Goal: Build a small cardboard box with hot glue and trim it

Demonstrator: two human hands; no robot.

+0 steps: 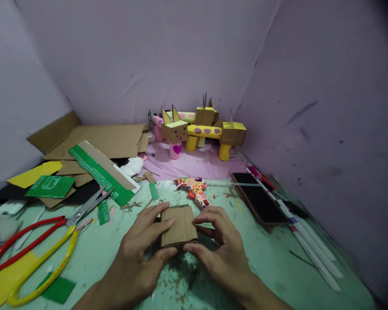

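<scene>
A small brown corrugated cardboard piece [179,224] sits low over the pale green work surface [278,262], held from both sides. My left hand [139,254] grips its left edge with thumb under and fingers curled over the top. My right hand [218,249] pinches its right edge the same way. Just beyond the piece lies a small colourful dotted glue gun [194,188].
Large scissors with red and yellow handles [35,249] lie at the left among green, yellow and brown card scraps [50,186]. Cardboard animal figures [200,129] stand at the back on pink cloth. A dark phone [258,200] and white sticks [310,245] lie along the right wall.
</scene>
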